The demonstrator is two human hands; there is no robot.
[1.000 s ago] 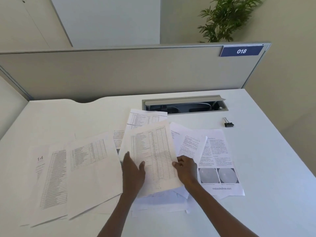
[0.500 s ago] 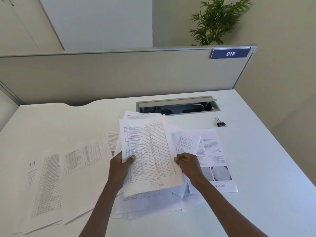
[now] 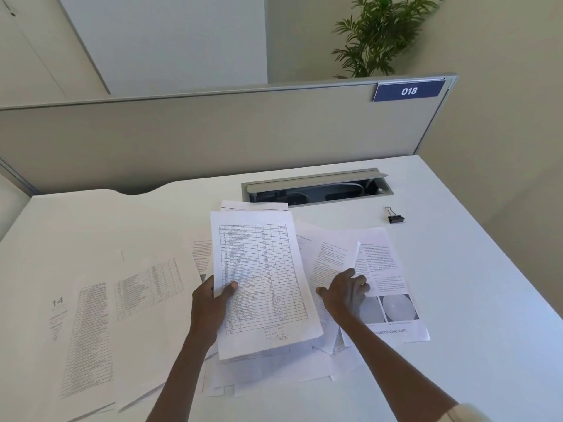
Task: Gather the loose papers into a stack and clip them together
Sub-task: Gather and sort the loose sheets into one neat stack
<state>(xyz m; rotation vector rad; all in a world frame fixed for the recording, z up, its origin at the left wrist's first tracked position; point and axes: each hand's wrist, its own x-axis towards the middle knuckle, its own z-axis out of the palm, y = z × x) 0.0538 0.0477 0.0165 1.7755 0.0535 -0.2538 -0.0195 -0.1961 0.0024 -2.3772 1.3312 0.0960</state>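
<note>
My left hand (image 3: 211,303) grips the left edge of a thin stack of printed table sheets (image 3: 262,281), held just above the white desk (image 3: 487,345). My right hand (image 3: 345,292) rests with spread fingers on a curled text sheet (image 3: 330,260) to the right of that stack. Beneath it lies a page with two round pictures (image 3: 393,287). More loose sheets (image 3: 91,336) are spread over the desk's left side, and others lie under the held stack. A black binder clip (image 3: 395,217) sits at the back right, apart from both hands.
An open cable tray (image 3: 316,188) is sunk into the desk behind the papers. A grey partition (image 3: 213,132) with a blue 018 sign (image 3: 408,91) closes the back. A potted plant (image 3: 380,35) stands beyond it.
My right hand has let go of the held stack's right edge and moved right onto the curled text sheet. My left hand alone keeps the stack.
</note>
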